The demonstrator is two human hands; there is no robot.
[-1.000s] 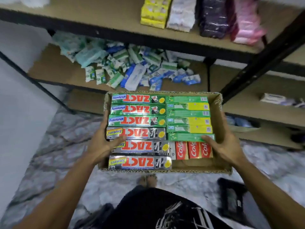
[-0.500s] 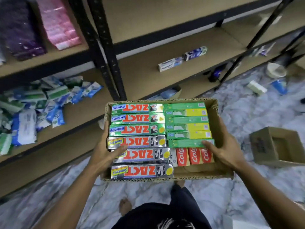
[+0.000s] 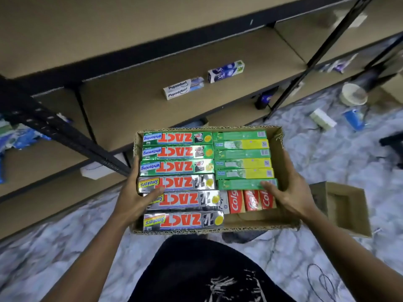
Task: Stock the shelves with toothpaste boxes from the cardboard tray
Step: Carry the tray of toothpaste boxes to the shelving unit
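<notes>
I hold a cardboard tray (image 3: pixel 278 139) in front of my waist, my left hand (image 3: pixel 133 200) gripping its left wall and my right hand (image 3: pixel 290 194) its right wall, thumbs resting on the boxes. Inside lie green Zact Whitening boxes (image 3: pixel 176 152), silver Zact Smokers boxes (image 3: pixel 183 221), green and yellow boxes (image 3: pixel 242 163) and red Colgate boxes (image 3: pixel 250 200). Beyond the tray, the brown middle shelf (image 3: pixel 135 105) carries a Pepsodent box (image 3: pixel 183 88) and a Safi box (image 3: pixel 225 71).
A black metal upright (image 3: pixel 65 131) crosses diagonally at the left, another (image 3: pixel 305 64) at the right. An open cardboard box (image 3: pixel 344 205) sits on the marble-patterned floor to my right. A tape roll (image 3: pixel 354 94), a small white box (image 3: pixel 322 118) and a blue item (image 3: pixel 354 118) lie further off.
The view has swung right along the shelving with the tray carried along. The wipe packets slid out to the left; the Pepsodent and Safi boxes now sit straight ahead. Both hands keep their grip.
</notes>
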